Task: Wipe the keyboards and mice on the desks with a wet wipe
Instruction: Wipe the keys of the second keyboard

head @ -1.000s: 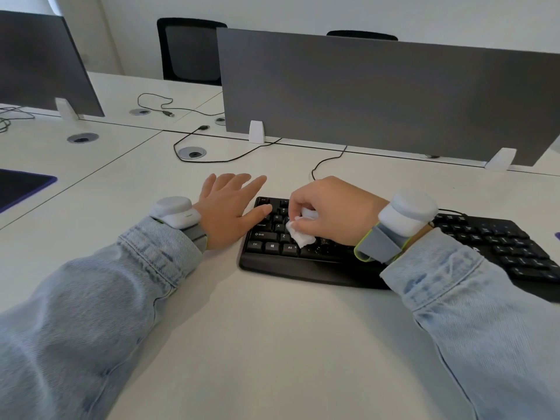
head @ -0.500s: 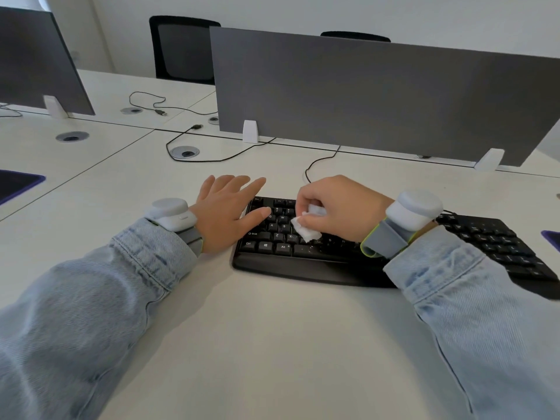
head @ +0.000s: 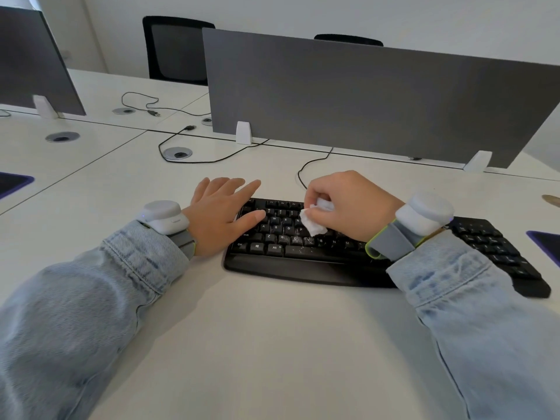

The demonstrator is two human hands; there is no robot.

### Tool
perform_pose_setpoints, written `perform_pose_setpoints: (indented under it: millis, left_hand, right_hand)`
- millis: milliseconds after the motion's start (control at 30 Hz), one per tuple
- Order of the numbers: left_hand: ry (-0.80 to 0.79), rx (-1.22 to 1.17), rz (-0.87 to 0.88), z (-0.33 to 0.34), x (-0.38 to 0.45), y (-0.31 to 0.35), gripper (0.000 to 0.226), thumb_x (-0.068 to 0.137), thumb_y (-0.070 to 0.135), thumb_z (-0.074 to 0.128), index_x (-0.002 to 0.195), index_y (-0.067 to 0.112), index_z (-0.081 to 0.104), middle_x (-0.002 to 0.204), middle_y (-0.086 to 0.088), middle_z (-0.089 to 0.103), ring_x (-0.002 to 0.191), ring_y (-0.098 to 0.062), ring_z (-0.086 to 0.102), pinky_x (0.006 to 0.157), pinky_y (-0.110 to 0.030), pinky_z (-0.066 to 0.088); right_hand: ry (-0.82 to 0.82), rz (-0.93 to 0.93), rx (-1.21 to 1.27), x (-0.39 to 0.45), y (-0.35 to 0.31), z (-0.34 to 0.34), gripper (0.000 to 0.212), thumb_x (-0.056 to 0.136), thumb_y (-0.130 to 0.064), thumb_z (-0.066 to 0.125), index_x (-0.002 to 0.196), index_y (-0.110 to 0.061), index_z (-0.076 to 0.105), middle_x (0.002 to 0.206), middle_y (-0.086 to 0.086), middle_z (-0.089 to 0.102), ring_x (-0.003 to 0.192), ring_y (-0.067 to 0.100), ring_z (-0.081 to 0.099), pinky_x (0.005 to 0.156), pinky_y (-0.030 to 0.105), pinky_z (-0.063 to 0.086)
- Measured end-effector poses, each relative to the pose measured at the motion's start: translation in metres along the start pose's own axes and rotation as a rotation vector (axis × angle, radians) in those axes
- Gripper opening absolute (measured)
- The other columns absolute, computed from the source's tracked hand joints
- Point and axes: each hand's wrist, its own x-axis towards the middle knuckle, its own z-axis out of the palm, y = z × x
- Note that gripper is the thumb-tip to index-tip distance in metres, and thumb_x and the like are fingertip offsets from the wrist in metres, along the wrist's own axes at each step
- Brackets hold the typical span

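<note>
A black keyboard (head: 303, 256) lies on the white desk (head: 242, 344) in front of me, with white specks on its lower keys. My right hand (head: 351, 204) grips a crumpled white wet wipe (head: 312, 221) and presses it onto the keys left of the keyboard's middle. My left hand (head: 221, 213) lies flat with straight fingers at the keyboard's left end, its thumb on the outer keys. My right sleeve hides part of the keyboard. No mouse is in sight.
A grey divider panel (head: 363, 98) stands behind the keyboard, and another panel (head: 33, 62) at far left. Black cables (head: 212, 159) run across the desk to a round port (head: 178, 153). Purple-edged mats (head: 12, 183) lie at both sides. Black chairs (head: 175, 50) stand beyond.
My right hand has moved the wipe up the keys, from the lower rows towards the upper rows. My left hand has stayed at the keyboard's left end.
</note>
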Motion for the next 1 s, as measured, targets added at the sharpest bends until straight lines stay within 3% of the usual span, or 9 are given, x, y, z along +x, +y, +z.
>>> perform_pose_setpoints:
  millis: [133, 267, 367, 533, 733, 867, 933, 1000]
  left_hand:
    - [-0.001, -0.008, 0.01, 0.001, 0.0, 0.001, 0.097, 0.076, 0.078, 0.001, 0.16, 0.031, 0.015, 0.162, -0.001, 0.026, 0.15, -0.024, 0.013, 0.124, -0.05, 0.001]
    - [-0.003, -0.013, 0.01, 0.001, -0.001, 0.003, 0.098, 0.076, 0.078, 0.001, 0.16, 0.031, 0.015, 0.162, 0.0, 0.026, 0.151, -0.023, 0.012, 0.124, -0.049, -0.001]
    - [-0.003, -0.016, 0.008, 0.002, -0.001, 0.004, 0.098, 0.076, 0.078, 0.001, 0.16, 0.032, 0.015, 0.162, 0.0, 0.026, 0.151, -0.024, 0.012, 0.124, -0.049, -0.001]
    - [-0.01, -0.026, 0.012, 0.002, -0.001, 0.003, 0.099, 0.075, 0.079, 0.001, 0.161, 0.032, 0.014, 0.162, 0.0, 0.026, 0.151, -0.023, 0.011, 0.124, -0.048, -0.002]
    - [-0.008, -0.024, 0.009, 0.002, -0.001, 0.004, 0.098, 0.075, 0.079, 0.001, 0.161, 0.032, 0.014, 0.162, 0.0, 0.026, 0.151, -0.023, 0.012, 0.124, -0.048, -0.002]
    - [0.0, -0.015, 0.021, 0.001, -0.001, 0.003, 0.097, 0.077, 0.079, 0.002, 0.16, 0.031, 0.015, 0.161, 0.0, 0.027, 0.151, -0.024, 0.013, 0.124, -0.048, 0.001]
    - [0.002, -0.013, 0.022, 0.001, -0.001, 0.003, 0.097, 0.077, 0.079, 0.001, 0.16, 0.031, 0.015, 0.161, 0.0, 0.027, 0.15, -0.024, 0.013, 0.124, -0.049, 0.002]
    - [-0.006, -0.015, 0.016, 0.002, -0.001, 0.003, 0.097, 0.076, 0.079, 0.001, 0.16, 0.031, 0.014, 0.162, 0.0, 0.026, 0.151, -0.024, 0.012, 0.124, -0.05, 0.001]
  right_hand:
    - [-0.107, -0.05, 0.014, -0.002, -0.007, 0.007, 0.007, 0.089, -0.031, 0.061, 0.085, -0.026, 0.063, 0.07, -0.019, 0.05, 0.068, -0.002, 0.046, 0.058, 0.013, 0.03]
    - [-0.089, -0.02, -0.051, -0.002, -0.004, 0.007, 0.009, 0.091, -0.033, 0.059, 0.087, -0.025, 0.062, 0.072, -0.018, 0.047, 0.074, 0.007, 0.044, 0.059, 0.017, 0.03]
    - [-0.104, -0.031, -0.032, -0.004, -0.005, 0.006, 0.008, 0.09, -0.032, 0.06, 0.086, -0.025, 0.062, 0.07, -0.019, 0.047, 0.07, 0.004, 0.044, 0.058, 0.012, 0.028]
    - [-0.067, -0.007, -0.036, -0.002, -0.012, 0.014, 0.011, 0.092, -0.032, 0.057, 0.092, -0.022, 0.063, 0.083, -0.013, 0.053, 0.082, 0.009, 0.048, 0.069, 0.023, 0.035]
    - [-0.123, -0.031, -0.004, -0.005, -0.015, 0.008, 0.009, 0.091, -0.029, 0.058, 0.086, -0.023, 0.063, 0.073, -0.018, 0.048, 0.076, 0.008, 0.048, 0.059, 0.014, 0.032]
    - [0.03, 0.071, -0.094, -0.001, -0.014, 0.008, 0.013, 0.094, -0.027, 0.051, 0.095, -0.021, 0.063, 0.093, -0.005, 0.061, 0.091, 0.017, 0.055, 0.078, 0.029, 0.043]
    - [0.133, 0.089, -0.062, -0.001, -0.008, 0.004, 0.012, 0.093, -0.029, 0.053, 0.093, -0.022, 0.063, 0.09, -0.006, 0.061, 0.087, 0.015, 0.054, 0.077, 0.029, 0.043]
    - [0.137, 0.072, -0.011, -0.003, -0.007, 0.002, 0.01, 0.091, -0.029, 0.056, 0.091, -0.023, 0.064, 0.079, -0.012, 0.055, 0.078, 0.009, 0.05, 0.069, 0.026, 0.039]
